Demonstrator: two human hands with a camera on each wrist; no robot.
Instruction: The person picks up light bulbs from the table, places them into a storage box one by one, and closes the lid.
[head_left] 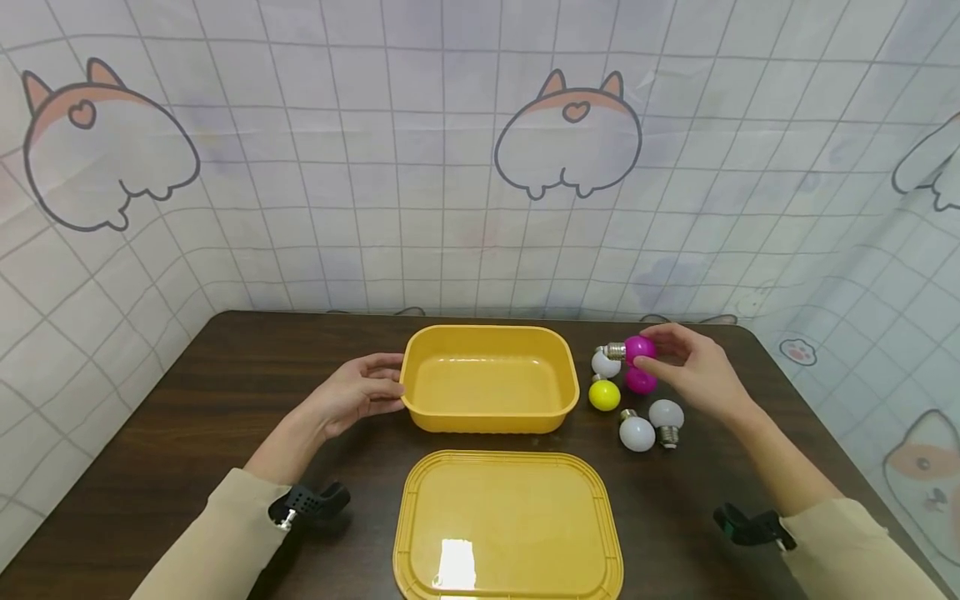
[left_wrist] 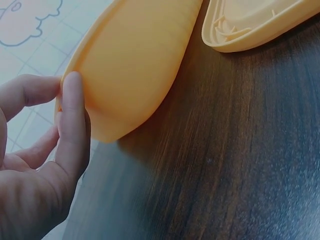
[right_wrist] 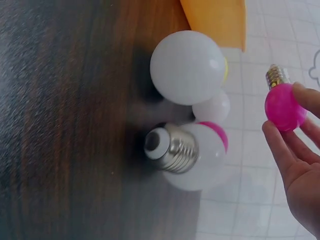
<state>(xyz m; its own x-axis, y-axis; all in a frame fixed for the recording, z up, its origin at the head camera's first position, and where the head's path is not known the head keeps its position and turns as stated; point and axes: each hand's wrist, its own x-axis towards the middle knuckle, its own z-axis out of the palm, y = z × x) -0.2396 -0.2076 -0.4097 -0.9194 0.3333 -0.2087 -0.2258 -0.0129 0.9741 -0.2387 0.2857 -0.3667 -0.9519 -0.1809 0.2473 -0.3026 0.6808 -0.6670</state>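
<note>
ngl, that round magenta bulb with a metal base [head_left: 639, 347] looks slick enough to pop out of the pinching right hand [head_left: 693, 367] onto the round white bulbs [head_left: 637, 434] nearby, left hand [head_left: 363, 390], fingers relaxed, just touching the yellow plastic box [head_left: 491, 383].

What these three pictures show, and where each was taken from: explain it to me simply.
There is no machine here: a person works with two bare hands. The wide picture comes from a camera on the head; the other two come from wrist cameras, each watching its own hand. On the dark wood-grain table are a yellow rounded rectangular box, a flat yellow lid nearer the person, and round light bulbs: three white ones, a yellow one and a magenta one. The left hand touches the box. The right hand has another magenta bulb in its grip.
</note>
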